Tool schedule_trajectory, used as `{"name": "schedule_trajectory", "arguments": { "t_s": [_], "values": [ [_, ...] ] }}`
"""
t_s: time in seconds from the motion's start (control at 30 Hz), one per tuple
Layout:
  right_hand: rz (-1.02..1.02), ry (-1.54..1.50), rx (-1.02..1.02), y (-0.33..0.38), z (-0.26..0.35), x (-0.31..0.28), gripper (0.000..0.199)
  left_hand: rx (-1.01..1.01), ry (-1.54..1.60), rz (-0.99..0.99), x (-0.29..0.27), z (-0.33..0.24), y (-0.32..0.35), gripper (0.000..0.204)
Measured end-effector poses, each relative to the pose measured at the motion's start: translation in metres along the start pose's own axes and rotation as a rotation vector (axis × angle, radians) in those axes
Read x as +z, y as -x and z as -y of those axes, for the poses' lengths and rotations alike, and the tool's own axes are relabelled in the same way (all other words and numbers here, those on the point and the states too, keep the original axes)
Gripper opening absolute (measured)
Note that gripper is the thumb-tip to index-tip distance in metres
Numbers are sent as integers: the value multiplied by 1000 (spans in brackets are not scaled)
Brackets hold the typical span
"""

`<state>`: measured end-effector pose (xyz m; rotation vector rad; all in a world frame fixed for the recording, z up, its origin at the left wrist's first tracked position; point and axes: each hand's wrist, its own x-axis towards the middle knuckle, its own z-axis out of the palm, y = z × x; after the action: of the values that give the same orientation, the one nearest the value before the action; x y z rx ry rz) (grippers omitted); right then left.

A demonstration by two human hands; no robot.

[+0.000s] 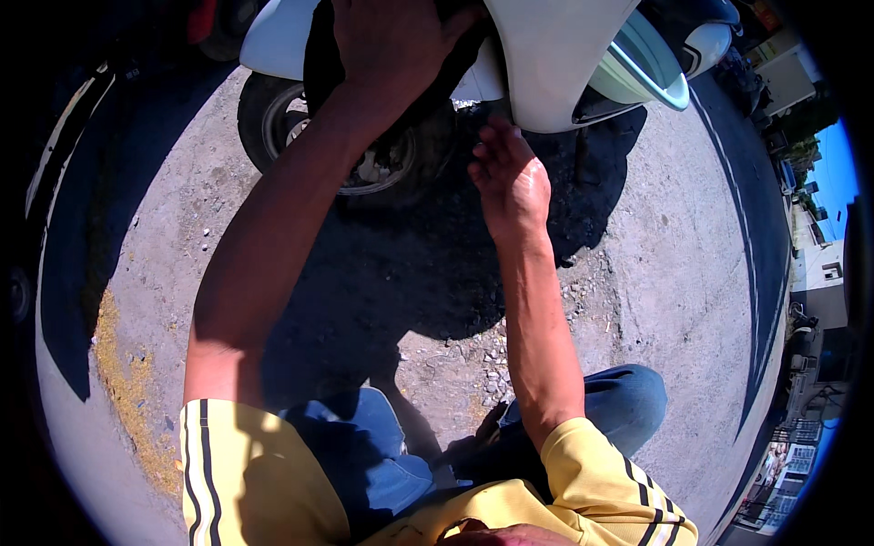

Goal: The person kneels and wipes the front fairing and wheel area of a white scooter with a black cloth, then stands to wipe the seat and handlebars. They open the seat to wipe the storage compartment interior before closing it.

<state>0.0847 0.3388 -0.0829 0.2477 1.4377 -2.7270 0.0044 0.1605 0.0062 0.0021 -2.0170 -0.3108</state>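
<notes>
A white scooter (pixel 564 55) stands in front of me, with its wheel (pixel 378 173) partly hidden behind my left forearm. My left hand (pixel 391 41) lies against a dark part (pixel 323 59) above the wheel. Its thumb is stretched out to the right, and the other fingertips are cut off by the upper edge. Just below the lower edge of the white body panel is my right hand (pixel 513 177), palm turned inward. Its fingers are loosely bent and slightly apart, and I see nothing in them.
A pale green basin (pixel 642 64) sits on the scooter at the right. My jeans-clad knees (pixel 628 400) are bent close to the gravelly ground (pixel 455 382). Yellow grain-like bits (pixel 123 382) lie scattered at the left. Buildings (pixel 819 273) line the far right.
</notes>
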Motion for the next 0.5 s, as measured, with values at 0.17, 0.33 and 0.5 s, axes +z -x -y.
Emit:
{"name": "schedule_trajectory", "arguments": {
  "t_s": [0.17, 0.33, 0.5],
  "values": [
    [-19, -40, 2, 0, -1, -5, 29, 382, -81, 9, -14, 10, 43, 115],
    [-46, -96, -11, 4, 6, 0, 28, 27, 128, 180, -31, 27, 11, 120],
    [53, 46, -154, 0, -12, 4, 35, 161, -101, -5, -15, -7, 19, 121]
  ]
}}
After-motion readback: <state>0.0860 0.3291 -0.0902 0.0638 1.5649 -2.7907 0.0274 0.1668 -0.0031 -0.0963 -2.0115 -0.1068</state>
